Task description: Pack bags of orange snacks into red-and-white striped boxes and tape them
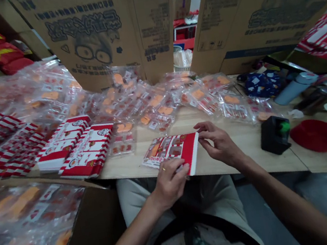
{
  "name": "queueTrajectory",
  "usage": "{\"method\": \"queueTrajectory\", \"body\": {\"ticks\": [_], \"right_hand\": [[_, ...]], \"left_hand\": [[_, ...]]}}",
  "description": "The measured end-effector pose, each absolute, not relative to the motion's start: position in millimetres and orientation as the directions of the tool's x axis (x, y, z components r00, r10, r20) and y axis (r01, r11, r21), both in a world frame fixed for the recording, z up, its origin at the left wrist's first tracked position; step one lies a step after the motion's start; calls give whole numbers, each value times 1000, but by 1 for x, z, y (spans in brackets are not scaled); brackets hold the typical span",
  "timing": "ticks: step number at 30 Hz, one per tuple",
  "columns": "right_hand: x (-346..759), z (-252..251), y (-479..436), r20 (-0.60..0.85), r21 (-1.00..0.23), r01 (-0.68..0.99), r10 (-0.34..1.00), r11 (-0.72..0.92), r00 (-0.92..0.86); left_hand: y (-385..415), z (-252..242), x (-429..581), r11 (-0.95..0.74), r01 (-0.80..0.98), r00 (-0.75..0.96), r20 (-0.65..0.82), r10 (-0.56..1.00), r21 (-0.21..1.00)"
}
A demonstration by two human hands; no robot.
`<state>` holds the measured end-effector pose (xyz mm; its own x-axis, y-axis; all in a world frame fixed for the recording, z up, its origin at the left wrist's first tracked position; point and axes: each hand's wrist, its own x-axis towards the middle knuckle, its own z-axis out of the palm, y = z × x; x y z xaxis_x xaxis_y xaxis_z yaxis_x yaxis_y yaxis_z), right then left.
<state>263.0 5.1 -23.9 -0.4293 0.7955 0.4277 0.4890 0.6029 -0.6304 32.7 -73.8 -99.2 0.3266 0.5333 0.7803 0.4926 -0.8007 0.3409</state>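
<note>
The red-and-white card box (171,148) lies flat on the table (270,163), between both hands. It's thin printed card, so prob. light and fairly stiff, but it may flex if squeezed mid-panel and could slide on the wood; the long edges and corners look like the best holds. Can't tell if anything's inside. The L hand (170,182) is closed over the near edge, fingers curled around it (a ring (163,168) shows on one finger). The R hand (220,144) has its fingers bent, tips pinching the box's right edge; grip looks light, though can't tell how firm.

Just left of the L fingers, two stacks of red-striped boxes (88,151) lie on the table. Below and left of them, an open carton (84,232) holds a heap of clear bags w/ orange pieces (24,208). Past the fingertips, more loose bags (155,111) spread along the table; they're soft, slippery plastic. Right of the R fingers sit a black holder (274,135) and a red dish (319,135).
</note>
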Motion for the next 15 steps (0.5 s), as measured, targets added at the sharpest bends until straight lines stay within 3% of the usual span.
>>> {"method": "queueTrajectory", "body": {"ticks": [4, 7, 11, 15], "right_hand": [[288, -85, 0, 34, -816, 537, 947, 211, -320], [296, -119, -1, -210, -907, 406, 959, -116, -193], [291, -131, -3, -269, -948, 227, 944, -224, -191], [283, -128, -6, -242, -957, 213, 949, -199, -201]], "left_hand": [[-76, -133, 71, -723, 635, 545, 506, 669, 273], [-72, -139, 80, -679, 688, 633, 245, 734, 257], [-71, -131, 79, -672, 695, 679, 76, 730, 256], [-78, -127, 83, -638, 723, 662, 0, 750, 265]]}}
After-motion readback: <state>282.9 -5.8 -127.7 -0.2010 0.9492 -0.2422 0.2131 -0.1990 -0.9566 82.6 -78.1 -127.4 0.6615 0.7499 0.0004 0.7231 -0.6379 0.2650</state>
